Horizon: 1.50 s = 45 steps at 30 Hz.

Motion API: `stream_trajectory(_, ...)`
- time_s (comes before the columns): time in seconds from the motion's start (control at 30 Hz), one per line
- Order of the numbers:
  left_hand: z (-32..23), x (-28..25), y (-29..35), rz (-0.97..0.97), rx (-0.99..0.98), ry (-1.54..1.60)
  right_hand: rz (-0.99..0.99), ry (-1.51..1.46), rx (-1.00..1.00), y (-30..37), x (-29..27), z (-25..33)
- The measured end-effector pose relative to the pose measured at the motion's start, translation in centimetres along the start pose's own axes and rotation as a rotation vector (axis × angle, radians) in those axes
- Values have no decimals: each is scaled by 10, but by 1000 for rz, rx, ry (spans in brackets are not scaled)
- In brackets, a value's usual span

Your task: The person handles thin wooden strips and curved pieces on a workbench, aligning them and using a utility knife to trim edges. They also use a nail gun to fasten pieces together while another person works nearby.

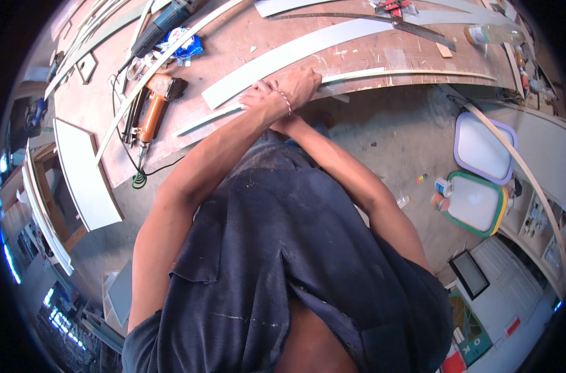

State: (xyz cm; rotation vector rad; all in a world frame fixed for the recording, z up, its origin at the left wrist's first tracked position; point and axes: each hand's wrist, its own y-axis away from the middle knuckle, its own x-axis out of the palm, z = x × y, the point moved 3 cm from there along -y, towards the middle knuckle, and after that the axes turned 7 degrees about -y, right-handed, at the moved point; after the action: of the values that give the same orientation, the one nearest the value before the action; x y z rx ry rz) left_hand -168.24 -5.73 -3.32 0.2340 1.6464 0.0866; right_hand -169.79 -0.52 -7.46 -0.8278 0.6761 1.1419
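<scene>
A long, thin white strip (209, 120) lies along the near edge of the workbench (190, 93). My forearms cross in front of me, the left one on top. My left hand (301, 86), below whose wrist sits a bracelet, is closed over the strip on the right side of the crossing. To its left, the curled fingers of my right hand (258, 93) rest on the same strip; the palm is partly hidden behind my left wrist. Just beyond both hands lies a wide, curved white panel (320, 43).
On the bench's left are an orange nail gun (152, 115) with a hose, a teal power tool (165, 28) and a blue packet (187, 45). A plastic bottle (494, 34) lies at the far right. Purple-rimmed (485, 146) and green-rimmed (472, 202) trays stand to the right, near cans (443, 186).
</scene>
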Motion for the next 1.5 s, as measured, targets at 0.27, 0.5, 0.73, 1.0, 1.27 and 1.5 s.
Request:
stream_trajectory(0.27, 12, 21, 10, -115, -170, 255, 79, -188, -50, 114, -73, -35)
stream_trajectory(0.5, 12, 24, 37, -416, -231, 648, -171, -65, 287, 150, -219, -167)
stream_trajectory(0.73, 4, 22, 36, -432, -363, 661, 48, -334, 214, 144, -219, -220)
stream_trajectory(1.0, 3, 15, 32, -450, -379, 626, -40, -444, 189, 152, -211, -233)
stream_trajectory(1.27, -1, 15, 32, -426, -450, 674, -65, -418, 122, 154, -205, -236)
stream_trajectory(1.5, -18, 1, 15, -465, -394, 601, -191, -422, 37, 159, -204, -231)
